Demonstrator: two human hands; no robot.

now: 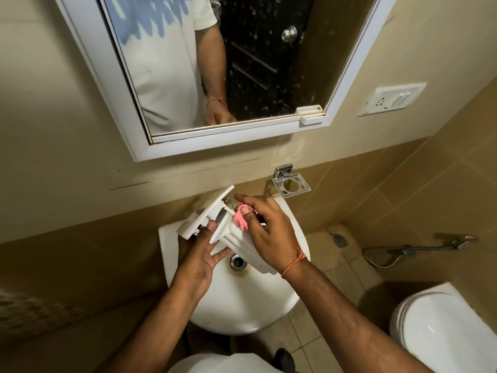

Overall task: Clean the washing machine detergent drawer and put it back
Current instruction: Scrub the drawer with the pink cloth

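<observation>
So I've got the detergent drawer held up over the sink, tilted, its flat front panel pointing up and away toward the wall. My left hand is holding it from underneath, fingers curled up around the front end, one fingertip poking right against the panel's back. My right hand is on top of the drawer's ribbed body, and its thumb and fingers are pinching a small pink sponge against the drawer, just past my left fingertips. The index finger sticks out straight beyond the sponge. There's an orange thread on that wrist.

Right below my left fingers is the sink drain. Just beyond the right fingertips, on the wall, is a metal soap holder. Above that is the mirror, and off to the right a toilet and a spray hose.
</observation>
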